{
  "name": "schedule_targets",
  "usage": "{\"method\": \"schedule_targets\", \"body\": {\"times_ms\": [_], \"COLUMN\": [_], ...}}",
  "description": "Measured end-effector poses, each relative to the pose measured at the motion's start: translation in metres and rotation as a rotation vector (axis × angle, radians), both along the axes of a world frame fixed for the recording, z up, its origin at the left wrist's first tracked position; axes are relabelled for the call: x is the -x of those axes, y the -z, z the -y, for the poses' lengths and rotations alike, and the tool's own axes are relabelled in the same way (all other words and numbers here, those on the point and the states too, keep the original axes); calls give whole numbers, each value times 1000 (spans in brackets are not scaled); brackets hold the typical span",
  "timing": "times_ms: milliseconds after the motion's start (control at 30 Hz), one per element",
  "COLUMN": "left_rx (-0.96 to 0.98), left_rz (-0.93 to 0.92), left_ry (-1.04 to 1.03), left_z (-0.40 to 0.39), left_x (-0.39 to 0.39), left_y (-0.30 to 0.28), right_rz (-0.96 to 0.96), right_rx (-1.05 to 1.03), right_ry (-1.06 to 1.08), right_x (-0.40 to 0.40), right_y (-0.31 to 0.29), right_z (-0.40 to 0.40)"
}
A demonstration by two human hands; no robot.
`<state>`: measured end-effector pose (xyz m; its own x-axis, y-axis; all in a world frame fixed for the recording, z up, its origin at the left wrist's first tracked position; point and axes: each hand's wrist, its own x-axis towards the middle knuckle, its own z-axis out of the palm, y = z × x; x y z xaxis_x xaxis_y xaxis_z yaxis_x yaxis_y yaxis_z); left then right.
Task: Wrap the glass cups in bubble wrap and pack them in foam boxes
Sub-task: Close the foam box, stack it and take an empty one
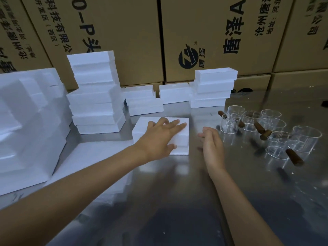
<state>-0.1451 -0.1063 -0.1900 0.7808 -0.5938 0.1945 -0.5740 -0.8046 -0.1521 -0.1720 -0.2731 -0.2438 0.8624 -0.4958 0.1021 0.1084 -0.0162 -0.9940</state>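
The left hand lies flat on a closed foam box, fingers spread and straight, thumb down its near edge; nothing is gripped. The right hand hovers just beside the box's right side, fingers relaxed, holding nothing. The cups stand in a cluster to the right of that hand, nearer to it than to the left, brown handles pointing various ways. I see no bubble wrap. All this sits on a shiny metal table, with foam stacks at the back and cartons walled up behind.
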Motion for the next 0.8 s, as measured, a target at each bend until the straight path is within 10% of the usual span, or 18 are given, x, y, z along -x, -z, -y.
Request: {"method": "schedule_targets", "body": {"times_ms": [800], "left_rx": [38], "left_rz": [-271], "left_ry": [-314], "left_z": [-30], "left_x": [-59], "left_y": [-6], "right_rz": [-97], "right_rx": [493], "right_ry": [-207], "right_x": [-13], "right_y": [16], "right_z": [-6]}}
